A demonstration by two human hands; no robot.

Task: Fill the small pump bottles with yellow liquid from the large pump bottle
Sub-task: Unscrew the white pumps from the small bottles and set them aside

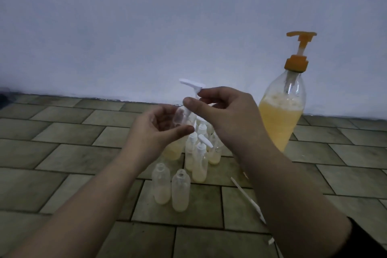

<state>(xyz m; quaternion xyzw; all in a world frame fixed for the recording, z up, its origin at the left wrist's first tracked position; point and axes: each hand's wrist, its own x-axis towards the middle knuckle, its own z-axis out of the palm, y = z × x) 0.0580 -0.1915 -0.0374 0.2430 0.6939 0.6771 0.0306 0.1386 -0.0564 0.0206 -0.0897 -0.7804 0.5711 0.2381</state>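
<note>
My left hand holds a small clear bottle in the air, fingers curled round its body. My right hand pinches the collar of that bottle's white pump head at the neck. The large pump bottle with an orange pump stands at the right by the wall, about half full of yellow liquid. Below my hands several small bottles with white pumps stand on the floor, holding pale yellow liquid. Two small bottles without caps stand in front of them.
The floor is of grey-green tiles, and a white wall rises behind. A loose white pump with its dip tube lies on the floor under my right forearm. A wider bottle with yellow liquid stands behind my left hand.
</note>
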